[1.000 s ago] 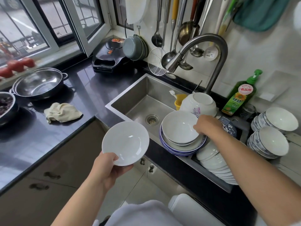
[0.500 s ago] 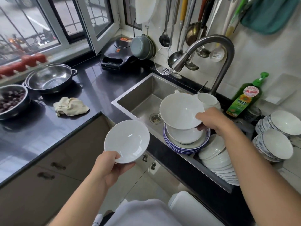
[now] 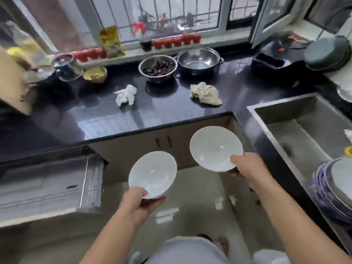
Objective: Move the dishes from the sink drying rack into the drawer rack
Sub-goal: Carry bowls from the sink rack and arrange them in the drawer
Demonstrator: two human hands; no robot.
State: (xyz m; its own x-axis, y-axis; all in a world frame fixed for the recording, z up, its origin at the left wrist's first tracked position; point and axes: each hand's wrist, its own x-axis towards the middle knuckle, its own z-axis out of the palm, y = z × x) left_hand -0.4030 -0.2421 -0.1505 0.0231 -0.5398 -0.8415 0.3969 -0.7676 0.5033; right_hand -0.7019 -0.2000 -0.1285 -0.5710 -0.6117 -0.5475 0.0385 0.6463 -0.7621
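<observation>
Rim-only grips are the risk: left hand (image 3: 140, 203) pinches one shallow white ceramic bowl (image 3: 152, 175) at its six o'clock edge, right hand (image 3: 245, 166) another white bowl (image 3: 216, 148) at four o'clock; either could slip onto the glossy tiled floor (image 3: 190, 206).

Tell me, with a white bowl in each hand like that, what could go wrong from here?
1. Each hand pinches only a rim: the left hand holds one round white ceramic bowl, the right hand the other white bowl. Either could slip and break on the glossy tiled floor below.
2. The bowls hang close together, so they might knock and chip.
3. With both hands full, neither is free to steady anything.
</observation>
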